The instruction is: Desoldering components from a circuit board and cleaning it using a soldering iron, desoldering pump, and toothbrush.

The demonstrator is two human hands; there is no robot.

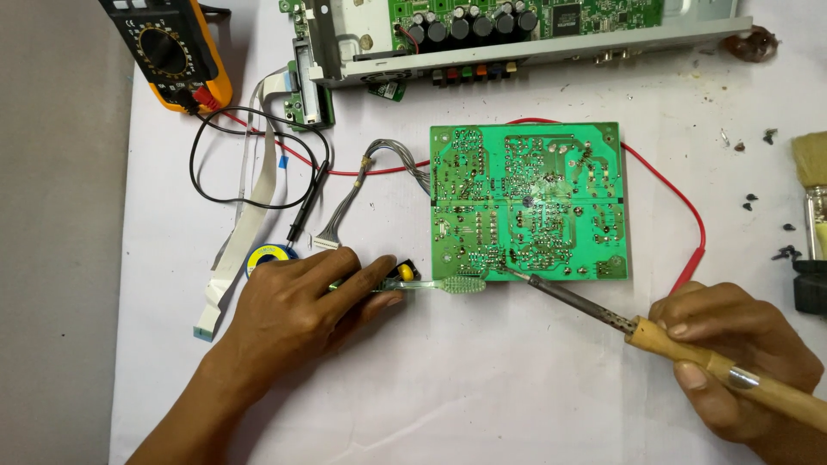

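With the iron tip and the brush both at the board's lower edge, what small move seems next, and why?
Probably a short sweep of the toothbrush over the joint. The right hand holds the soldering iron with its tip at the lower edge of the green circuit board; the left hand holds the bristles just left of that tip, at the same edge.

A white-covered bench (pixel 517 387) carried a green circuit board (pixel 527 201) at its middle, solder side up. Far left lay a yellow multimeter (pixel 170 52), far centre an opened metal chassis (pixel 517 39), a paintbrush (pixel 811 185) at right, a white ribbon cable (pixel 245 215) left.
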